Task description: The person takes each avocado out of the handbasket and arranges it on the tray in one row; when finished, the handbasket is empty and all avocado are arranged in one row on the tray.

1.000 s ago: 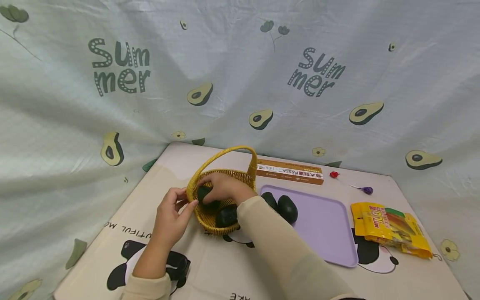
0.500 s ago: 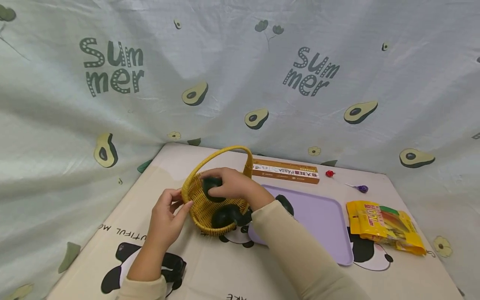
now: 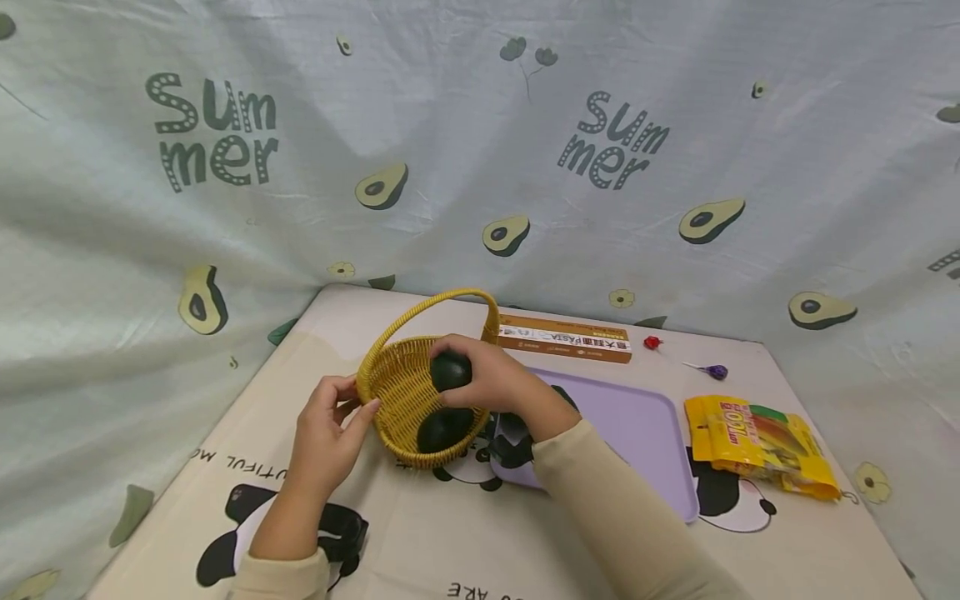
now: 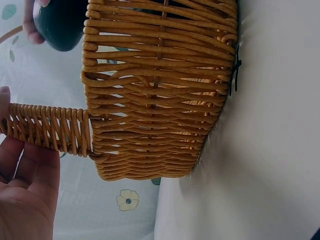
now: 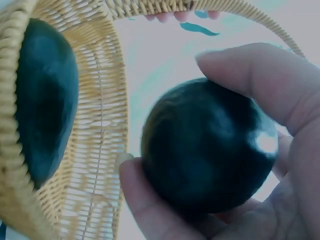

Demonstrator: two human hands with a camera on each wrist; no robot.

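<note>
A yellow wicker basket (image 3: 396, 387) with an arched handle stands on the table in the head view. My left hand (image 3: 327, 437) pinches the lower left end of that handle, fingers and thumb on either side, as the left wrist view also shows. Over the basket's right part, my right hand (image 3: 491, 383) grips a dark green avocado (image 5: 210, 145) between thumb and fingers. A second avocado (image 3: 445, 429) lies inside the basket. Part of another avocado (image 3: 566, 397) shows on the lilac tray (image 3: 637, 425), mostly hidden by my right wrist.
Behind the basket lies a long pasta box (image 3: 562, 339). A red lollipop (image 3: 652, 342), a purple lollipop (image 3: 716, 372) and a yellow candy bag (image 3: 761, 446) are to the right. A printed curtain (image 3: 450, 125) hangs at the table's back edge.
My right hand has lifted the avocado from inside the basket and moved it right, towards the rim. My left hand keeps its hold on the handle. The head view has shifted slightly.
</note>
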